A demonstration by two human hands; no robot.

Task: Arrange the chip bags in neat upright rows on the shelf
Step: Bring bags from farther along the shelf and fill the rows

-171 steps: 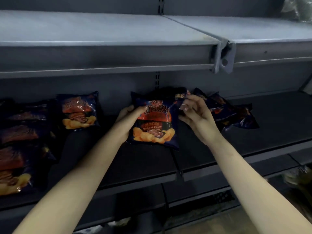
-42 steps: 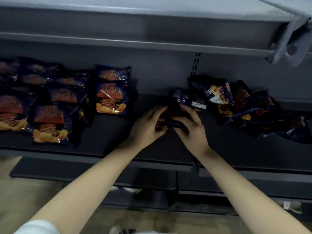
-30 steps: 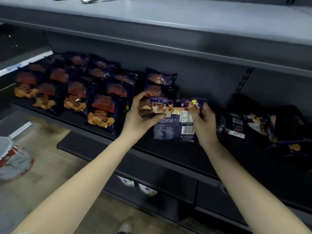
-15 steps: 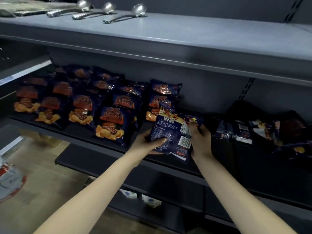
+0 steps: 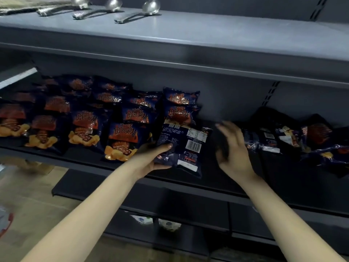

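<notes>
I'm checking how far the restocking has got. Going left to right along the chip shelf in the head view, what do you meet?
Upright rows of chip bags → left hand gripping the held bag, back label facing out → right hand, open and motion-blurred → loose heap of bags.

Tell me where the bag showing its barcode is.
Head view, centre: the bag stands at the front of the dark shelf, held by the left hand, right of the arranged rows.

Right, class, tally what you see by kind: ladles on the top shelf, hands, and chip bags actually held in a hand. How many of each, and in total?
Ladles: 3
Hands, left hand and right hand: 2
Chip bag held in a hand: 1
Total: 6
</notes>
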